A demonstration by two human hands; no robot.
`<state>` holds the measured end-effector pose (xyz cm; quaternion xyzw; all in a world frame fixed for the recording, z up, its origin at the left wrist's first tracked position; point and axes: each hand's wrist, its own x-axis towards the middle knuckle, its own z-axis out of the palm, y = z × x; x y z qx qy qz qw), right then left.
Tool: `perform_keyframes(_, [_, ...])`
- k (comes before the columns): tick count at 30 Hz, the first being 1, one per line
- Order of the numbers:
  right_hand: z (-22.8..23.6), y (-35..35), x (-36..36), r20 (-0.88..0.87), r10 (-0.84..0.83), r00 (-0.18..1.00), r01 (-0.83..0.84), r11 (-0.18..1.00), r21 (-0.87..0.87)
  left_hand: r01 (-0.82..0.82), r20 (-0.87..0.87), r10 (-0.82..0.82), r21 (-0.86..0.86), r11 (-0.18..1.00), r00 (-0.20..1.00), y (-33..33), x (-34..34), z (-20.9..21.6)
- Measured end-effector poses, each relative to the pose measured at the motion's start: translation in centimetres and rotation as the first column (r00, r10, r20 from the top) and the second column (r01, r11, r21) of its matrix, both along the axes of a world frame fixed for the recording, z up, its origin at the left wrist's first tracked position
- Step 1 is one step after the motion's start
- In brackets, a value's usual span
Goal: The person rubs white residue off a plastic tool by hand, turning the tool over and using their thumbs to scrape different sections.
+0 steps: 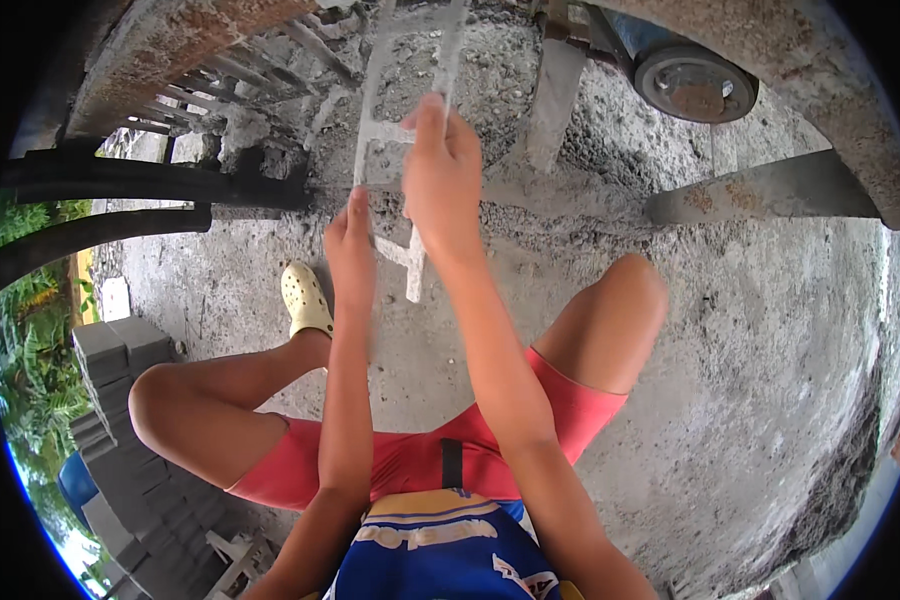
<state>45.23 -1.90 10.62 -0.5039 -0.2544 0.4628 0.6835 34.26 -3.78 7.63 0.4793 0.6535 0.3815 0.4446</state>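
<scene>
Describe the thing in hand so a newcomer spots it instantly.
Up from the red shorts are the left hand and right hand. Both hold a pale, dusty-looking frame. Unlike the dark bars at the picture's left, it is ladder-shaped: two long rails joined by short rungs.

Observed mottled pale grey on the ladder-like frame point(387, 131). Noted plain red on the shorts point(400, 455), with a black strip point(452, 463); deep blue on the shirt point(420, 570), banded in cream and white. Logged pale yellow, dotted with dark holes, on the clog point(305, 300); rust-brown patches over grey on the metal brace point(770, 192).
</scene>
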Motion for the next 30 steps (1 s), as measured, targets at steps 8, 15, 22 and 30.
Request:
perform_keyframes(8, [-5.4, 0.7, -1.3, -0.105, 0.114, 0.988, -0.141, 0.941, -0.306, -0.064, -0.213, 0.026, -0.175, 0.982, 0.977, -2.1, -2.6, -5.3])
perform_keyframes(15, [-2.1, -0.1, -1.0, 0.062, 0.078, 0.995, -0.072, 0.993, -0.091, -0.02, 0.008, 0.02, -0.03, 0.999, 1.0, -1.8, -1.4, -2.5])
perform_keyframes(22, [-7.3, -0.1, -1.6, 0.08, 0.304, 0.949, -0.254, 0.893, -0.371, -0.15, 0.038, 0.177, -0.367, 0.918, 0.984, -5.3, -2.4, -6.0])
perform_keyframes(30, [-7.1, -0.9, -3.8, 0.059, 0.683, 0.728, -0.573, 0.653, -0.494, -0.297, 0.097, 0.396, -0.508, 0.809, 0.913, -9.3, -4.7, -7.1])
